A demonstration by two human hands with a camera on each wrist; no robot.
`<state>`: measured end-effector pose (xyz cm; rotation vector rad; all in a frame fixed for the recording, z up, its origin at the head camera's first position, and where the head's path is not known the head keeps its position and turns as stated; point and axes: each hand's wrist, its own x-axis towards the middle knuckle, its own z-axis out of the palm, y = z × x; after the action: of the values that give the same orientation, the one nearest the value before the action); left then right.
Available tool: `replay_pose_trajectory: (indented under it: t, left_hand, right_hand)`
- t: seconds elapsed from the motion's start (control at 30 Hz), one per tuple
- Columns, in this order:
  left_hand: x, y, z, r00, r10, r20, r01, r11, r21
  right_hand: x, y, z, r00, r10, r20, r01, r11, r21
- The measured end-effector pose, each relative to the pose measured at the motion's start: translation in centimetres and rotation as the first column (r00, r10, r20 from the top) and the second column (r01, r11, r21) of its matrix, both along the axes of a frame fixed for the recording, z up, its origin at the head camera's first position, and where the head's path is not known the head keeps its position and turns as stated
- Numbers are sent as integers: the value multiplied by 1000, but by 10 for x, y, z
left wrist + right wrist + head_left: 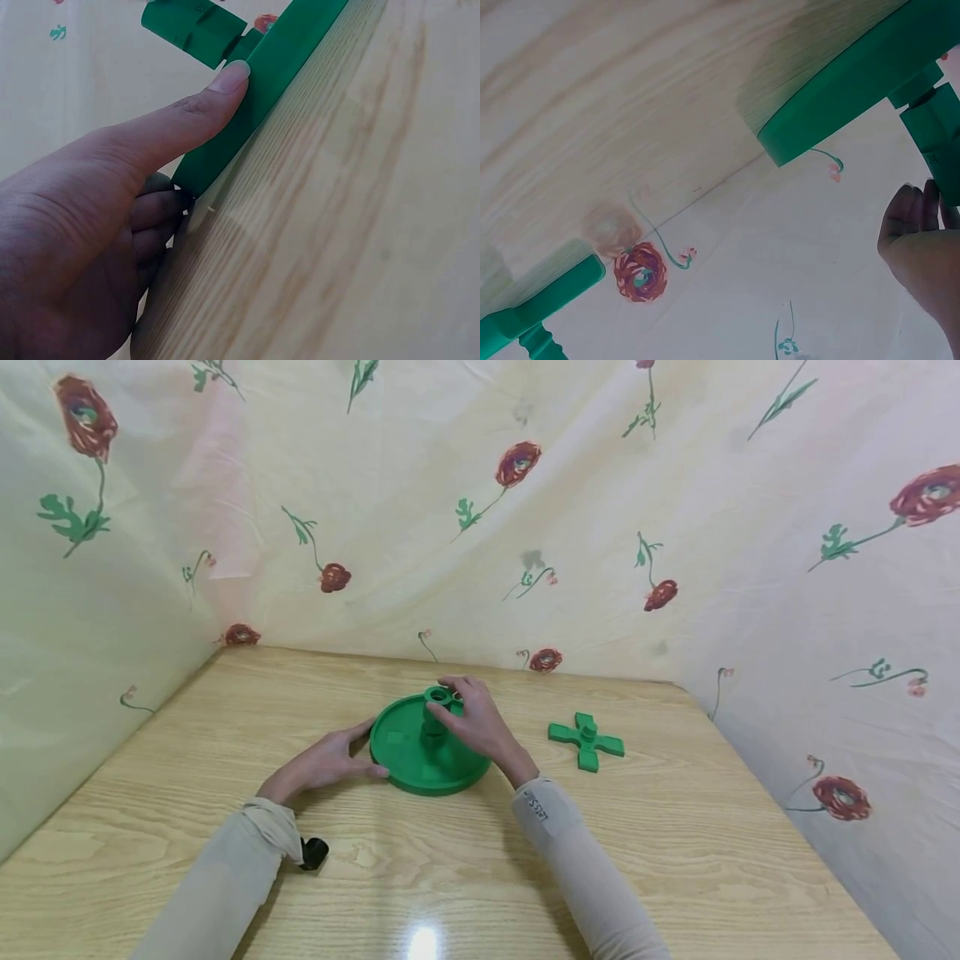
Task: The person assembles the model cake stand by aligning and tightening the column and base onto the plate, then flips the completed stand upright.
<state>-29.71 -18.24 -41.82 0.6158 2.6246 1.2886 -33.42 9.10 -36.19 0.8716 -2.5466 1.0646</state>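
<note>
A round green disc with a raised rim (401, 762) lies on the table, and a hollow green cylinder (432, 723) stands upright near its middle. My left hand (328, 762) grips the disc's left edge. In the left wrist view, its thumb (217, 94) presses the side of the rim, while the other fingers curl at the far side. With thumb and fingers about its upper part, my right hand (482, 722) holds the cylinder. The right wrist view shows those fingers (907, 206) at the cylinder's top end (939, 142), partly cut off by the frame.
Right of the disc, a green cross-shaped piece (587, 743) with a central knob lies on the wooden table (690, 827). Flowered cloth (420, 527) hangs along the back and both sides. A small black object (314, 853) is at the left sleeve cuff.
</note>
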Motion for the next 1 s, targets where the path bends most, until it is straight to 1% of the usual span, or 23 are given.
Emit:
replay_pose_trajectory:
  t: [0.1, 0.23, 0.37, 0.47, 0.63, 0.87, 1.0]
  left_hand:
    - [0, 0, -1, 1000, -4, -4, 4, 1000, 1]
    - [0, -1, 0, 1000, -7, -3, 7, 1000, 10]
    - [1, -1, 0, 1000, -6, -1, 6, 1000, 8]
    - [1, -1, 0, 1000, -3, -2, 3, 1000, 3]
    - [2, 0, 0, 1000, 0, 0, 0, 1000, 1]
    - [2, -1, 0, 1000, 0, -1, 0, 1000, 12]
    - [1, -1, 0, 1000, -5, -5, 5, 1000, 12]
  right_hand:
    - [1, 0, 0, 1000, -7, 4, 7, 1000, -6]
    - [1, 1, 0, 1000, 19, -11, -19, 999, -28]
    - [0, 0, -1, 999, 32, -25, -33, 999, -28]
    - [0, -1, -1, 1000, 15, -22, -15, 1000, -17]
    - [0, -1, -2, 1000, -10, 6, 10, 1000, -11]
    - [-2, 0, -3, 999, 36, -14, -36, 999, -27]
    - [-2, 0, -3, 999, 31, -23, -31, 999, -26]
